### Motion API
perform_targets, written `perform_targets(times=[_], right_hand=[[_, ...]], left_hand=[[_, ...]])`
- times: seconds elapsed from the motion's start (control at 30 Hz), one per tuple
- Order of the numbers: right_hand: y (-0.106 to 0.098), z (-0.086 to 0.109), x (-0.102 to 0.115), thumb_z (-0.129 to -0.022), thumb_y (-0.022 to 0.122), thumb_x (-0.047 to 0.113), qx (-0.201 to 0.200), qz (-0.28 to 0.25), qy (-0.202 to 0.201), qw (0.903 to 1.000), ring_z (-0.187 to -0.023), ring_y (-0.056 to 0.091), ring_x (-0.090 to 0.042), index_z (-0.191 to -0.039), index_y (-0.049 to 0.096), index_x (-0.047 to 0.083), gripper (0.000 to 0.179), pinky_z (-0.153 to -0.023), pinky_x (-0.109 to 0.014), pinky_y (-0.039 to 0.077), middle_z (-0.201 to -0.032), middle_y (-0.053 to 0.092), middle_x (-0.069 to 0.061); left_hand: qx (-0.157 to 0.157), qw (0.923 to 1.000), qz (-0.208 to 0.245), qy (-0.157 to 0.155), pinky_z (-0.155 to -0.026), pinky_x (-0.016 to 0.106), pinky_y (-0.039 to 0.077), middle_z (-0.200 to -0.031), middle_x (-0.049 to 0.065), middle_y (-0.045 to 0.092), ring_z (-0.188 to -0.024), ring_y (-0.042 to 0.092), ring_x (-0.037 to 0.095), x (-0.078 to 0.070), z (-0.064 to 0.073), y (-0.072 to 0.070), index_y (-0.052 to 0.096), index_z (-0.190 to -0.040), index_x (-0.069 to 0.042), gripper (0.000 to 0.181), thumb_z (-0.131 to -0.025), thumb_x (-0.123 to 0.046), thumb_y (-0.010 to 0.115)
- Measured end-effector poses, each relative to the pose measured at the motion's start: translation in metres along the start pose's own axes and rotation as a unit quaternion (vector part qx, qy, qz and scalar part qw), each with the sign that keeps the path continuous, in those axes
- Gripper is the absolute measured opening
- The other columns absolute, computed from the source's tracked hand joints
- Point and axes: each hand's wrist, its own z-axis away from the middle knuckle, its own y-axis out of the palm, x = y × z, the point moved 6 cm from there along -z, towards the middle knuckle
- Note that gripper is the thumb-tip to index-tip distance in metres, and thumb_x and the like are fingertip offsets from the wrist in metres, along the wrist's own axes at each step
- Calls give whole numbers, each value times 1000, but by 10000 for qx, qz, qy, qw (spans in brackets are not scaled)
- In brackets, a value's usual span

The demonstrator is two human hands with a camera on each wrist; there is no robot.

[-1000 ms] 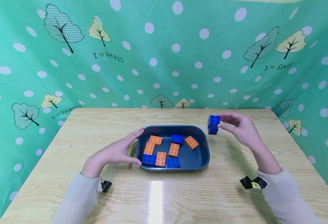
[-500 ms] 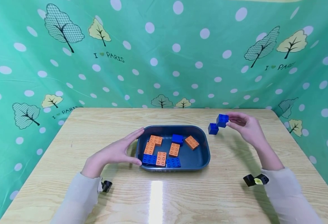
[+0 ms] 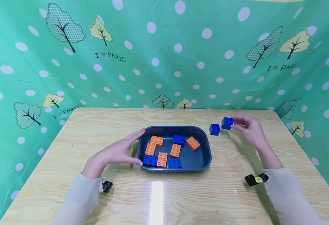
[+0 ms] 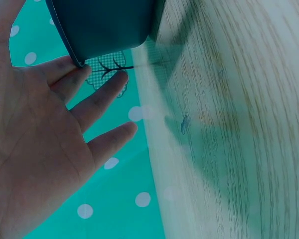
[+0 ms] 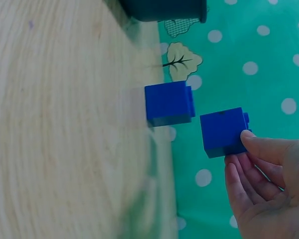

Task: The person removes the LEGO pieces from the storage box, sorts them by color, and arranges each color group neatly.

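Observation:
A dark blue plastic box stands mid-table with orange and blue building blocks in it. My left hand spans its left end, thumb by the near corner and fingers along the far one. In the left wrist view those fingers are spread and fairly straight, some touching the box's rim. Right of the box, my right hand pinches a blue building block between thumb and fingers, seemingly just above the table. A second blue block sits on the table to its left, a small gap apart.
Inside the box lie several orange blocks and blue ones, such as a blue block on its side. The wooden table runs back to a green patterned cloth. A camera is strapped to the right wrist.
The held block was above the other blue block one second ago. My right hand has carried it right and then lowered it beside that block. The left hand keeps its place.

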Motion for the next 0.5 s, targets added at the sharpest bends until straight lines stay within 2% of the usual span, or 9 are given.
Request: perform_targets(times=[0.07, 0.1, 0.17, 0.27, 0.33, 0.5], right_hand=[[1, -1, -3, -97, 65, 10, 11, 27, 23, 10000, -89, 58, 18, -134, 56, -7, 41, -78, -3, 51, -99, 62, 23], [2, -1, -5, -97, 65, 10, 16, 54, 19, 10000, -89, 58, 18, -134, 56, -7, 41, -78, -3, 51, -103, 65, 16], [3, -2, -8, -97, 64, 11, 49, 100, 16, 9999, -90, 57, 18, -134, 56, -7, 42, -79, -2, 50, -112, 69, -2], [6, -3, -13, -98, 64, 13, 127, 185, 54, 9997, -92, 55, 19, -135, 56, -6, 43, -80, -1, 49, -127, 63, -27], [8, -4, -17, -98, 63, 15, 218, 216, 179, 9994, -92, 54, 19, -136, 55, -5, 43, -80, -1, 47, -132, 59, -31], [13, -6, -27, -99, 62, 16, 440, 302, 391, 9978, -92, 52, 18, -137, 54, -3, 44, -80, -1, 46, -135, 58, -29]], left_hand=[[2, 10000, -4, 6, -118, 63, 30, -170, 4, 8, -154, 20, 38, 0, 0, 0, 11, -162, -21, 119, -73, -45, 87], [0, 10000, -9, 11, -118, 63, 30, -170, 4, 8, -154, 20, 38, 0, 0, 0, 12, -162, -20, 119, -73, -45, 87], [-3, 10000, -21, 18, -118, 62, 31, -170, 4, 8, -153, 20, 37, 0, 0, 0, 12, -162, -20, 119, -73, -45, 86], [-7, 10000, -52, 32, -118, 62, 31, -170, 4, 9, -153, 21, 37, 0, 0, 0, 12, -162, -20, 119, -73, -45, 86], [-10, 10000, -66, 31, -118, 62, 31, -170, 4, 9, -153, 21, 37, 1, 0, 0, 12, -162, -20, 119, -73, -45, 86], [-6, 10000, -61, 9, -118, 62, 31, -170, 4, 9, -153, 21, 38, 1, 0, 0, 12, -162, -20, 119, -73, -46, 86]])
